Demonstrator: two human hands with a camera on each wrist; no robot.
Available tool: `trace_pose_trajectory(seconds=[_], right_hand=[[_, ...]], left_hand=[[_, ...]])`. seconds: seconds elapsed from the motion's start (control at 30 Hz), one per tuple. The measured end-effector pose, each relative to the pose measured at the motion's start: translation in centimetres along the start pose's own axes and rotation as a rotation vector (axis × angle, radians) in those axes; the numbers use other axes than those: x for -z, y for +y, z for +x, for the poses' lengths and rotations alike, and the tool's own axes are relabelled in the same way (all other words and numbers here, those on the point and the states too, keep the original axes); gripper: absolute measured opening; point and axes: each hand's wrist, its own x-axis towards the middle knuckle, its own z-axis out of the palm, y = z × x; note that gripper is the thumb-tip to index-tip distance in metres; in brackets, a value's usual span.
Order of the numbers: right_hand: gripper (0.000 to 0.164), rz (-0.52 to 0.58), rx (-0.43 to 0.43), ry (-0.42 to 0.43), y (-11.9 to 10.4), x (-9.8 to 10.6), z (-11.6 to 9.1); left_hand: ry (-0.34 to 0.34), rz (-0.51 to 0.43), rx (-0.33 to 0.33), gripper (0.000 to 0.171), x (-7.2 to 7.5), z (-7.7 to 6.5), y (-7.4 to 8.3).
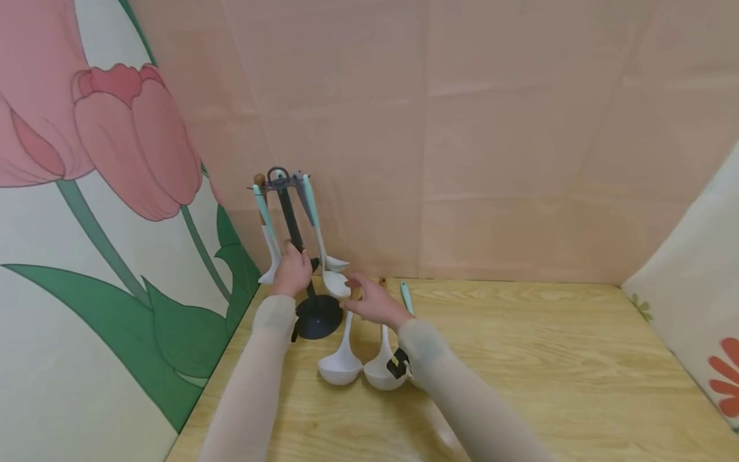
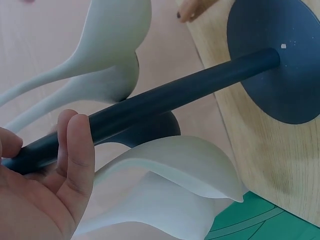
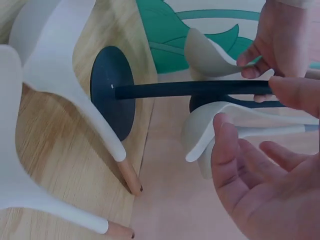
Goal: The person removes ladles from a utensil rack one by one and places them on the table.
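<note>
**Brace on one side, go gently on the other**

Your left hand is curled round the black post of the stand, whose base sits on the table. Your right hand is empty, fingers loosely spread beside a hanging ladle; contact is unclear. Best hold the post steady, move those fingers slowly, and mind the white ladles resting below.

Two arms in long, pale cream sleeves reach up from the bottom. Left of centre, the bare left hand curls; the bare right hand bends loosely.
</note>
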Motion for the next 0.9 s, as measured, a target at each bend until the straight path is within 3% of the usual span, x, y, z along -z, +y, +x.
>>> trace_pose_trajectory(seconds=[0.37,0.9], right_hand=[[0.072,0.256,0.03,-0.068,-0.3,-0.2,1.8],[0.072,0.303,0.01,-0.102,-0.8,-1.2,3.9]], left_hand=[[-0.001,-0.014,-0.009,0.055,-0.2,-0.1,0.6],[0.008,0.011,0.001,0.056,-0.3,0.2,-0.2]])
